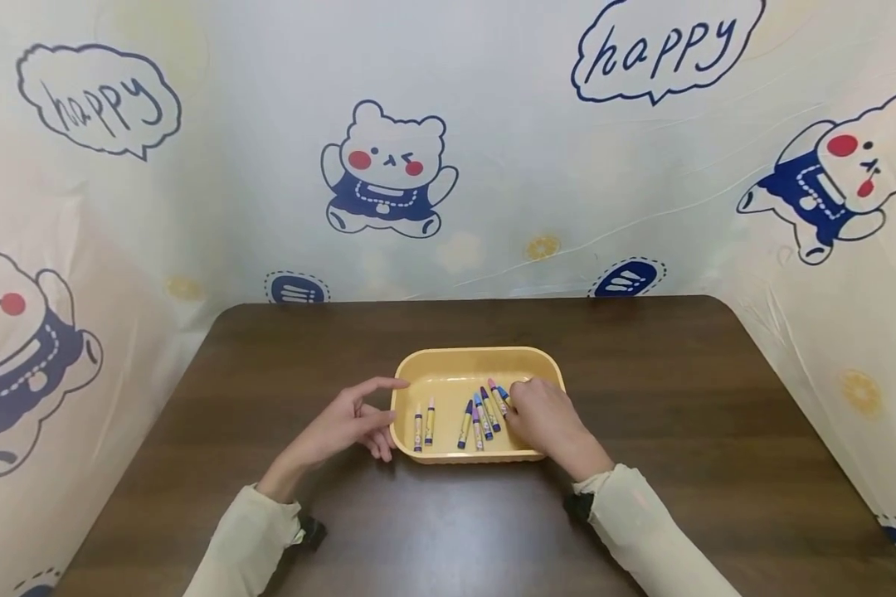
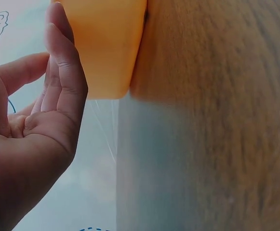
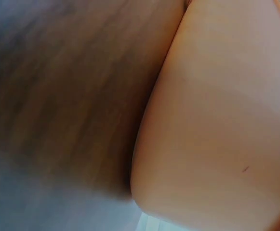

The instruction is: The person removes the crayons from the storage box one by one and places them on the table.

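Note:
A yellow tray point(image 1: 435, 358) sits on the table with crayons inside. Two pale-tipped crayons point(image 1: 429, 423) lie apart at its left end. Right of centre is a loose row of several crayons point(image 1: 466, 424) with blue, purple and pink tips. My left hand point(image 1: 351, 423) rests at the tray's left side, its index finger over the rim and fingers fairly straight; the left wrist view shows this hand point(image 2: 58, 106) against the outer wall. Inside the right end, my right hand point(image 1: 548, 419) reaches down beside a blue-tipped crayon point(image 1: 504, 395); its fingertips are hidden.
The dark wooden table point(image 1: 642, 373) extends around the tray. Behind it hangs a pale curtain point(image 1: 493, 166) printed with bears and "happy" bubbles. In the right wrist view, the tray's outer wall point(image 3: 212, 120) fills much of the frame and my right hand is out of sight.

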`<state>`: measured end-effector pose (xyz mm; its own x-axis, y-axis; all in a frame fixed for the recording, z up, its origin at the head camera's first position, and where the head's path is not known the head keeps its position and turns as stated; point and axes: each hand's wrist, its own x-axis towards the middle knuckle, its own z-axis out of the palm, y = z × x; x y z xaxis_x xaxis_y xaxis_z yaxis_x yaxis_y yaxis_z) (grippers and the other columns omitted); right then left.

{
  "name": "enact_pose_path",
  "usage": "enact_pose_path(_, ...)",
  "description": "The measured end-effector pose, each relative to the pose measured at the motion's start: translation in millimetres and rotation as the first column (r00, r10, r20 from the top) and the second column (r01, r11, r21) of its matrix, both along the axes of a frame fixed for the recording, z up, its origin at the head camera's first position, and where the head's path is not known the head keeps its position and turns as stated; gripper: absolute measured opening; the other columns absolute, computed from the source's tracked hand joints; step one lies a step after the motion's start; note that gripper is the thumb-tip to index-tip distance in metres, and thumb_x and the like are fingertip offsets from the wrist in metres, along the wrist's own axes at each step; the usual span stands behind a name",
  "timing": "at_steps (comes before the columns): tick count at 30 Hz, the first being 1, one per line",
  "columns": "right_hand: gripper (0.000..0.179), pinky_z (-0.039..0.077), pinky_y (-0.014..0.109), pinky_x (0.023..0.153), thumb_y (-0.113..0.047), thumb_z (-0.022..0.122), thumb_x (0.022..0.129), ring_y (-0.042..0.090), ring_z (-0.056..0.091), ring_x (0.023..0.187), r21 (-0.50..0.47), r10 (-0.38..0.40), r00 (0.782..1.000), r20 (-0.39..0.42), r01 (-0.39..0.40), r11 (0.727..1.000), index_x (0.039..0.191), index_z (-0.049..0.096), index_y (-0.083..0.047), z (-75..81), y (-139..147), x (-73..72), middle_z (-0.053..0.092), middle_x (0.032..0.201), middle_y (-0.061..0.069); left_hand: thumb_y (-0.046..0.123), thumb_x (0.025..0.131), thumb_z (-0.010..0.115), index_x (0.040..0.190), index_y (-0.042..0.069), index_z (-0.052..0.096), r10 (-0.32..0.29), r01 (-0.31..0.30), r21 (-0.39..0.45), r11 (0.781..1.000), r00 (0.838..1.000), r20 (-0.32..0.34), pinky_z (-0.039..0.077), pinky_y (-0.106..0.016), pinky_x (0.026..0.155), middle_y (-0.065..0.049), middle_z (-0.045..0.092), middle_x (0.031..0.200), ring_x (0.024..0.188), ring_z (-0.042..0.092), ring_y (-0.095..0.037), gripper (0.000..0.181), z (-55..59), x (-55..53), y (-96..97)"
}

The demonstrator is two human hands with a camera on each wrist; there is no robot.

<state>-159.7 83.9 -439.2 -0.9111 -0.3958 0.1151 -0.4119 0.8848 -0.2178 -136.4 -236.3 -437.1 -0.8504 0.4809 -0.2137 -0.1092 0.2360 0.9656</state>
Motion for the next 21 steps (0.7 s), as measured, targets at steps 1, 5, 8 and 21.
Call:
enact_pose_path(1, 0.035, 0.036, 0.035, 0.047, -0.013, 0.072, 0.085, 0.018, 0.042, 0.052, -0.001, 0.003, 1.000, 0.000, -0.003, 1.000, 0.057, 0.051, -0.014, -1.0, 0.7, 0.8, 0.046, 0.056, -0.001, 0.006, 0.100, 0.058, 0.150, 0.008, 0.037, 0.000, 0.000, 0.004, 1.000, 1.000, 0.003, 0.059, -0.047, 0.063, -0.030, 0.069, 0.083, 0.065, 0.070, -0.038, 0.054, -1.4, 0.9, 0.1)
enact_pose_path(5, 0.035, 0.036, 0.035, 0.046, -0.013, 0.072, 0.084, 0.018, 0.042, 0.052, -0.015, 0.012, 1.000, -0.005, -0.012, 1.000, 0.057, 0.050, -0.014, -1.6, 2.9, 1.5, 0.046, 0.057, -0.001, 0.006, 0.100, 0.058, 0.150, 0.008, 0.038, 0.010, -0.010, 0.010, 1.000, 1.000, -0.009, 0.059, -0.040, 0.058, -0.035, 0.066, 0.082, 0.060, 0.068, -0.033, 0.054, -2.2, 2.8, 1.4)
enact_pose_path(8, 0.035, 0.034, 0.033, 0.047, -0.013, 0.072, 0.085, 0.016, 0.041, 0.052, -0.029, 0.004, 1.000, 0.016, -0.004, 1.000, 0.058, 0.049, -0.014, 0.5, 3.5, 0.3, 0.044, 0.056, -0.001, 0.006, 0.100, 0.058, 0.150, 0.009, 0.038, 0.009, -0.009, 0.006, 1.000, 1.000, -0.016, 0.057, -0.033, 0.055, -0.033, 0.066, 0.081, 0.057, 0.066, -0.027, 0.054, -1.7, 2.7, 1.9)
enact_pose_path(21, 0.028, 0.033, 0.025, 0.045, -0.011, 0.071, 0.085, 0.009, 0.041, 0.050, -0.173, 0.053, 0.994, 0.094, -0.036, 0.984, 0.061, 0.056, -0.014, 5.5, 8.9, -3.6, 0.048, 0.057, -0.004, 0.004, 0.099, 0.060, 0.148, 0.004, 0.040, 0.022, -0.022, -0.014, 1.000, 0.999, -0.035, 0.059, -0.043, 0.061, -0.035, 0.065, 0.083, 0.063, 0.068, -0.034, 0.053, -1.2, 2.2, 3.8)
